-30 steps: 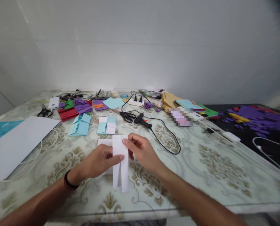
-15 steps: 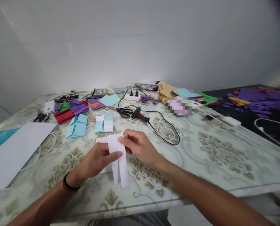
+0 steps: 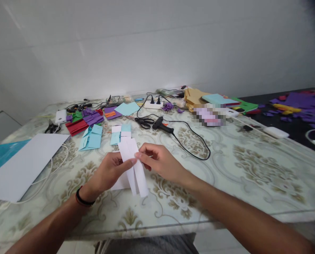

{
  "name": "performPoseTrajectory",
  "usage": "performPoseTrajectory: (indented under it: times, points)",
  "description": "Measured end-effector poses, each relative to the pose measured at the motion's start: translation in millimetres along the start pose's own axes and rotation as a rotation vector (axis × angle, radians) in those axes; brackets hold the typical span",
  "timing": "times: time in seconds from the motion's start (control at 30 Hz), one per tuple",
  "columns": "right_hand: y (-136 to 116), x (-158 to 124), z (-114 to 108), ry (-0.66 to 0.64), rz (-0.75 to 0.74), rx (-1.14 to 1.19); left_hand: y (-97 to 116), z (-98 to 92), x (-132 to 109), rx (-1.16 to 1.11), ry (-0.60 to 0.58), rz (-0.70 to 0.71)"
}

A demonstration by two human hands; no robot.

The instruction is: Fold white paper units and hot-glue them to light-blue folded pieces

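Between my hands is a folded strip of white paper (image 3: pixel 133 169), with lengthwise folds that part at its lower end. My left hand (image 3: pixel 111 171) grips it from the left, thumb across the front and fingers hidden behind. My right hand (image 3: pixel 159 160) pinches its right edge between thumb and fingers. Another white sheet (image 3: pixel 122 181) shows partly below and behind my left hand; I cannot tell if it is joined to the strip. Just beyond lie a light-blue and white folded paper piece (image 3: pixel 115 137) and light-blue folded papers (image 3: pixel 95 137).
Behind are black scissors (image 3: pixel 144 122), a black glue gun (image 3: pixel 162 126) with its looping cord, and a white power strip (image 3: pixel 153 104). White sheets (image 3: pixel 27 165) lie at left over a cable. Red folded paper (image 3: pixel 78 127) and tan paper (image 3: pixel 194 98) stand farther back.
The white strip has tilted, its top leaning left, and my right hand's pinch now sits lower along it, close to my left thumb. The camera view has shifted slightly.
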State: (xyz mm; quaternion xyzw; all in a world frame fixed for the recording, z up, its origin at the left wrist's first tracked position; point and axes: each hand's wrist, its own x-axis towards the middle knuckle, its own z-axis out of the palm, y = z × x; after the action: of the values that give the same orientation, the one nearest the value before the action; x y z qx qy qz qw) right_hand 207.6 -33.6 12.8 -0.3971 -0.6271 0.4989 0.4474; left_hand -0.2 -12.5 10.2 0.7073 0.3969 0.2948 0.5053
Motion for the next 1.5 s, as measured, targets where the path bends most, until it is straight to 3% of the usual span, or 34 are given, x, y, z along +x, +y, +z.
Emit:
performPoseTrajectory:
  times: [0.37,0.57,1.07,1.37,1.5]
  points:
    - [-1.5,-3.3,2.6,-0.013,0.001,0.008,8.0,-6.5,-1.6,-0.015,-0.127,-0.02]
    - [-1.3,-2.8,1.9,-0.057,0.019,-0.038,13.4,-12.6,0.4,-0.041,0.107,0.005]
    - [1.2,-5.7,2.1,-0.024,0.005,0.003,11.8,-5.9,-2.7,-0.012,0.015,0.035]
    - [4.8,-1.6,2.5,-0.143,0.081,-0.03,10.3,-9.5,0.0,-0.043,0.182,0.097]
    - [6.2,-1.4,1.7,-0.138,0.115,-0.039,10.4,-10.7,0.7,-0.04,0.206,0.092]
